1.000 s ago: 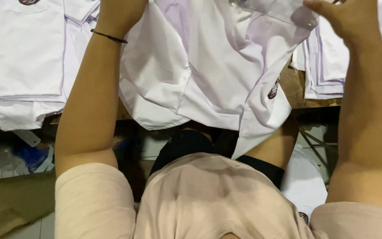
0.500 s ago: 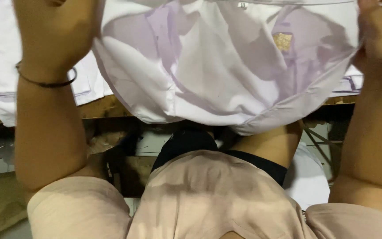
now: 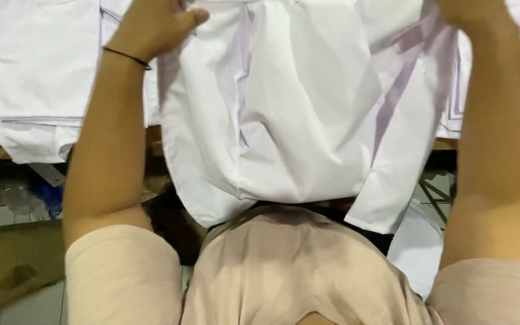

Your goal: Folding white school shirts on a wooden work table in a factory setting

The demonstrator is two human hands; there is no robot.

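The white shirt hangs lengthwise down the middle of the frame, its top edge pinched in the closed left hand at upper left and the right hand at upper right, whose grip is cut off.

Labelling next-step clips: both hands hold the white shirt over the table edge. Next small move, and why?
Probably draw the white shirt further onto the table. The left hand and right hand grip its top corners, but its lower hem hangs over the edge toward the lap, not flat, with stacked white garments beside it.
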